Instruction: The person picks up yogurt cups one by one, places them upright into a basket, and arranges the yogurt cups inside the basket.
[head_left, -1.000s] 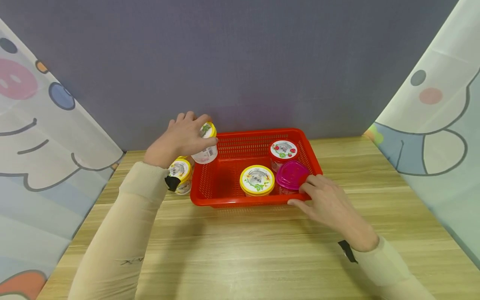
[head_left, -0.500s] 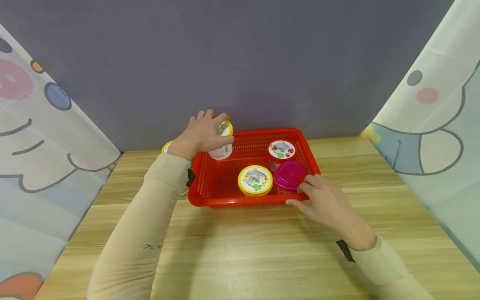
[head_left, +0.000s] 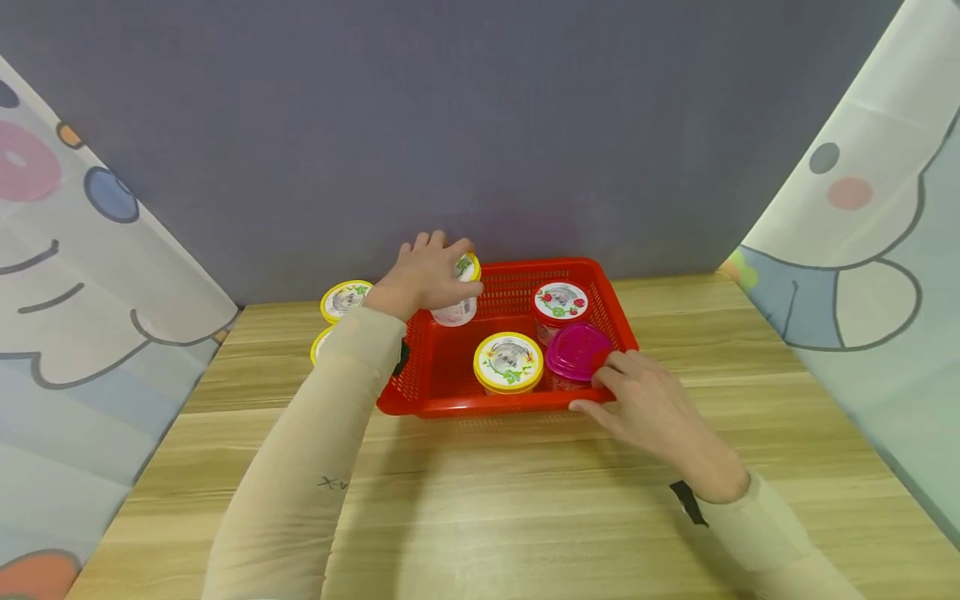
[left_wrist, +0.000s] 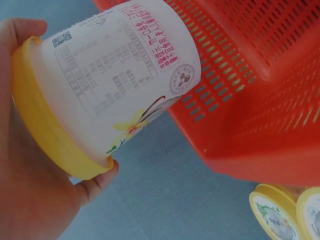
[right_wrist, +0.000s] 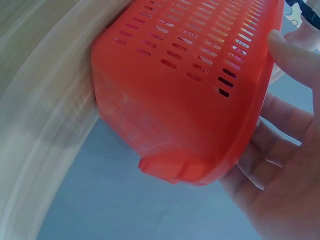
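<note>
In the head view my left hand (head_left: 427, 279) grips a white tub with a yellow lid (head_left: 459, 304) over the back left of the red basket (head_left: 480, 407). The left wrist view shows the thumb and fingers round the lid rim of this printed tub (left_wrist: 120, 65). My right hand (head_left: 652, 408) holds the basket's front right rim, its fingers over the edge in the right wrist view (right_wrist: 280, 135). Inside the basket stand a yellow-lidded tub (head_left: 508, 362), a red-lidded tub (head_left: 561, 302) and a tub with a magenta lid (head_left: 579, 352).
Two yellow-lidded tubs stand left of the basket, the back one (head_left: 347, 298) plainer to see and the front one (head_left: 321, 343) partly behind my left sleeve. A grey wall (head_left: 480, 125) rises behind the wooden table (head_left: 525, 500).
My left hand has carried the white tub rightward, from the basket's left edge to above its back left inside. The right hand keeps its hold on the rim.
</note>
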